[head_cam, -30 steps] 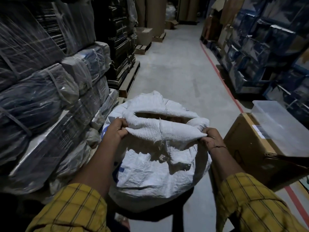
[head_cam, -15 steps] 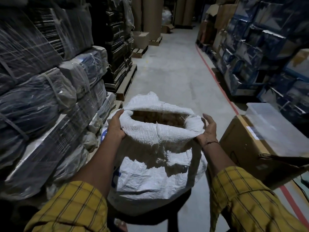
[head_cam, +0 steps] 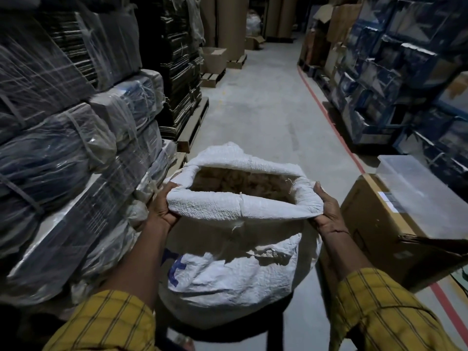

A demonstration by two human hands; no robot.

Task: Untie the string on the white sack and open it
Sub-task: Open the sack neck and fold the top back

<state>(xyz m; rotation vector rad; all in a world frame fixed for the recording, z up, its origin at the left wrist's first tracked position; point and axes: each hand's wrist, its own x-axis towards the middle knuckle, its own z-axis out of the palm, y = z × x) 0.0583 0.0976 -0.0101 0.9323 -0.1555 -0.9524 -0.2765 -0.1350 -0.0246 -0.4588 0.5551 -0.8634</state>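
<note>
White sack (head_cam: 235, 279) open, brownish contents inside.
Left hand (head_cam: 162, 211) grips its rolled rim at nine o'clock, right hand (head_cam: 326, 211) at three.

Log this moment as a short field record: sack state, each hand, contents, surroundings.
sack: white sack upright on the floor, rim rolled down, mouth open
string: not seen around the mouth
left hand: left hand grips the rolled rim at the sack's left side
right hand: right hand grips the rolled rim at the right side
contents: brownish material inside, too dim to identify
right of sack: cardboard box with a clear plastic bin on top
left of sack: wrapped bundles stacked
</note>
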